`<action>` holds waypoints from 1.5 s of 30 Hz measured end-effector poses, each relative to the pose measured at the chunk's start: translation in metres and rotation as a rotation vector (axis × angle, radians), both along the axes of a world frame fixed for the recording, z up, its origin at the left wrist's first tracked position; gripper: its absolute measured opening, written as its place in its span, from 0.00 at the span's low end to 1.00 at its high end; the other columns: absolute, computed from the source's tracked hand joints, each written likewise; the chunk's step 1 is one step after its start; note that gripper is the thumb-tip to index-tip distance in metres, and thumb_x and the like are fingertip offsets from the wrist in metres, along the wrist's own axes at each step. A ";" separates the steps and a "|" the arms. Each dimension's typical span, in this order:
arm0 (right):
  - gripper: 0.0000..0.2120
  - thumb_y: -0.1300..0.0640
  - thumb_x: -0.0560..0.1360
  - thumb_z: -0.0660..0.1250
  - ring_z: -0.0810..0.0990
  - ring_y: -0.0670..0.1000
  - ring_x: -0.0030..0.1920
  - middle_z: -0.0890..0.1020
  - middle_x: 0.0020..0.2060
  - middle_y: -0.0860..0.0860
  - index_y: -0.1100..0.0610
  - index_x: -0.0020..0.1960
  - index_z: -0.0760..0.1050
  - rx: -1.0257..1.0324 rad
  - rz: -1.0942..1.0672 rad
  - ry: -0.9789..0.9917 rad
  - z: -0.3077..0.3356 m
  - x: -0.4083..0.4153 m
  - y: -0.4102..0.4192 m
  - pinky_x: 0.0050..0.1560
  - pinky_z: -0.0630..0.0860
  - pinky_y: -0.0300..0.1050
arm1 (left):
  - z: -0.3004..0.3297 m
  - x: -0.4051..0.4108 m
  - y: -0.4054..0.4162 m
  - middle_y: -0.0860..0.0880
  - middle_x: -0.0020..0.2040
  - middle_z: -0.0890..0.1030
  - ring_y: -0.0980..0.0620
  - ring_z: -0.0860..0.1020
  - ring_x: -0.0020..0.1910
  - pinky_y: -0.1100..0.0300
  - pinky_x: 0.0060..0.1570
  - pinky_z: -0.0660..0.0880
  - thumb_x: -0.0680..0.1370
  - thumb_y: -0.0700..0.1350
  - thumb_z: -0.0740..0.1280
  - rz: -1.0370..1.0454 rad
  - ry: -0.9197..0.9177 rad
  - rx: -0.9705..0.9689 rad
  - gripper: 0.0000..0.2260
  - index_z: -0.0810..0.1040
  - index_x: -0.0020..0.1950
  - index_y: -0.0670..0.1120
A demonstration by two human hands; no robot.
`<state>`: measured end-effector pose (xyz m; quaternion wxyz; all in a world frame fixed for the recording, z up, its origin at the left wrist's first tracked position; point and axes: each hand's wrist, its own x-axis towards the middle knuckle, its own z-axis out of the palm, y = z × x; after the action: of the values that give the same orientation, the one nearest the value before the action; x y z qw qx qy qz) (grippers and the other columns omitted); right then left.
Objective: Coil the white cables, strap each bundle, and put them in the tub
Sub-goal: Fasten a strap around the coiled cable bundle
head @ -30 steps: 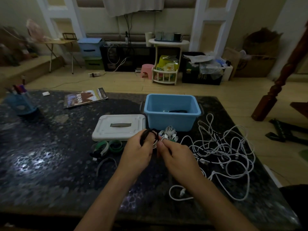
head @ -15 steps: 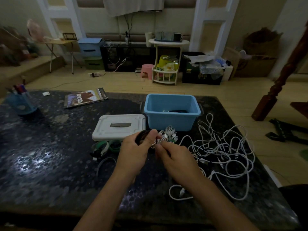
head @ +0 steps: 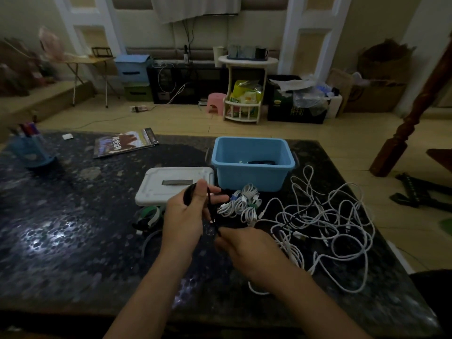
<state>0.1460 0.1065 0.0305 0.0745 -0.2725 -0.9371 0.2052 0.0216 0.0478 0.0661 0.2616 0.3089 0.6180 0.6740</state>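
Observation:
My left hand (head: 188, 216) holds a coil of black cable (head: 189, 195) by thumb and fingers, just in front of the white lid. A black strand runs down from it to my right hand (head: 247, 248), which pinches its lower end. Behind my hands lie strapped white cable bundles (head: 241, 204) on the dark table. A tangle of loose white cables (head: 322, 223) spreads to the right. The blue tub (head: 253, 162) stands behind the bundles with something dark inside.
The tub's white lid (head: 175, 184) lies left of the tub. Green and white straps (head: 149, 215) sit by my left hand. A magazine (head: 124, 143) and a blue pen holder (head: 31, 150) are at the far left. The table edge (head: 381, 231) runs along the right.
My right hand has drawn back toward me and down, stretching a black strand from the coil. My left hand has lifted the coil slightly.

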 end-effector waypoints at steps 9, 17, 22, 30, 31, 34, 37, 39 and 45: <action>0.10 0.47 0.83 0.58 0.79 0.59 0.50 0.82 0.50 0.54 0.49 0.59 0.73 0.080 0.039 0.023 -0.007 -0.003 -0.003 0.40 0.65 0.49 | -0.010 0.003 0.003 0.51 0.26 0.66 0.46 0.74 0.30 0.49 0.37 0.74 0.85 0.51 0.56 -0.074 0.089 -0.063 0.17 0.78 0.47 0.42; 0.10 0.45 0.81 0.61 0.80 0.53 0.52 0.84 0.48 0.49 0.48 0.53 0.78 0.166 -0.087 0.039 -0.006 0.012 0.021 0.52 0.71 0.48 | 0.000 -0.011 0.002 0.50 0.29 0.65 0.51 0.61 0.25 0.58 0.26 0.59 0.85 0.51 0.56 0.039 0.006 0.022 0.14 0.74 0.48 0.44; 0.07 0.47 0.80 0.64 0.79 0.42 0.45 0.83 0.44 0.42 0.45 0.52 0.80 0.033 -0.073 0.320 0.017 0.021 0.024 0.45 0.74 0.43 | -0.007 -0.026 -0.006 0.52 0.36 0.74 0.57 0.72 0.34 0.59 0.31 0.65 0.81 0.59 0.53 0.185 0.560 -0.179 0.19 0.73 0.52 0.45; 0.08 0.47 0.71 0.60 0.78 0.45 0.38 0.79 0.33 0.41 0.40 0.35 0.74 -0.248 -0.028 0.596 0.042 0.015 0.022 0.41 0.73 0.44 | -0.012 -0.012 -0.006 0.51 0.36 0.76 0.57 0.75 0.35 0.65 0.30 0.66 0.71 0.76 0.48 -0.061 0.636 -0.288 0.34 0.71 0.48 0.46; 0.07 0.48 0.71 0.61 0.78 0.46 0.39 0.79 0.34 0.42 0.42 0.35 0.75 -0.271 -0.030 0.627 0.044 0.014 0.023 0.42 0.74 0.46 | -0.011 -0.009 -0.006 0.52 0.35 0.75 0.58 0.74 0.34 0.65 0.30 0.67 0.69 0.79 0.49 -0.109 0.623 -0.278 0.35 0.70 0.46 0.47; 0.08 0.50 0.73 0.61 0.80 0.48 0.41 0.81 0.37 0.46 0.48 0.39 0.78 -0.309 -0.030 0.666 0.048 0.016 0.026 0.45 0.77 0.51 | -0.007 0.001 -0.001 0.55 0.33 0.74 0.65 0.73 0.31 0.67 0.29 0.66 0.64 0.74 0.67 -0.209 0.591 -0.341 0.27 0.68 0.43 0.53; 0.08 0.53 0.77 0.64 0.82 0.48 0.46 0.83 0.41 0.47 0.51 0.45 0.81 -0.334 -0.008 0.600 0.048 0.020 0.030 0.50 0.79 0.51 | -0.015 0.004 0.002 0.55 0.40 0.80 0.60 0.78 0.39 0.57 0.37 0.76 0.69 0.67 0.69 -0.240 0.686 -0.466 0.20 0.69 0.48 0.55; 0.06 0.53 0.80 0.65 0.82 0.45 0.45 0.83 0.41 0.44 0.49 0.48 0.81 -0.315 -0.006 0.513 0.044 0.023 0.036 0.48 0.78 0.47 | -0.017 0.004 0.003 0.50 0.43 0.80 0.50 0.79 0.42 0.46 0.45 0.77 0.78 0.62 0.62 -0.214 0.668 -0.471 0.14 0.70 0.49 0.51; 0.10 0.46 0.80 0.66 0.77 0.41 0.34 0.79 0.30 0.42 0.45 0.40 0.78 -0.163 -0.231 0.432 0.027 0.034 0.054 0.38 0.72 0.41 | -0.013 0.006 0.004 0.56 0.28 0.73 0.54 0.70 0.30 0.51 0.34 0.64 0.81 0.48 0.59 -0.188 0.297 -0.338 0.09 0.72 0.43 0.47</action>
<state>0.1795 0.1603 0.0575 0.2738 -0.3329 -0.8423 0.3237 0.0275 0.0514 0.0528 0.2774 0.4128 0.7220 0.4809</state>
